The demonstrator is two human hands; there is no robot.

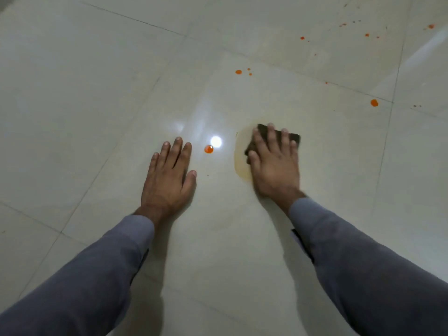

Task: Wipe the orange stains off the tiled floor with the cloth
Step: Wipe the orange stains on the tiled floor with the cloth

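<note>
My right hand (274,163) lies flat with straight fingers on a dark brown cloth (294,138), pressing it onto the pale tiled floor (97,93). A faint yellowish smear (240,161) spreads on the tile just left of the cloth. My left hand (169,175) rests flat on the floor, fingers straight, holding nothing. An orange drop (208,149) sits between the two hands, close to my left fingertips. More orange drops lie farther off: one drop (238,72) straight ahead and another drop (374,102) to the right.
Several small orange specks (367,35) scatter over the far right tiles. A bright lamp reflection (216,141) glares next to the near drop. Grout lines (392,103) cross the floor. Grey sleeves cover both forearms.
</note>
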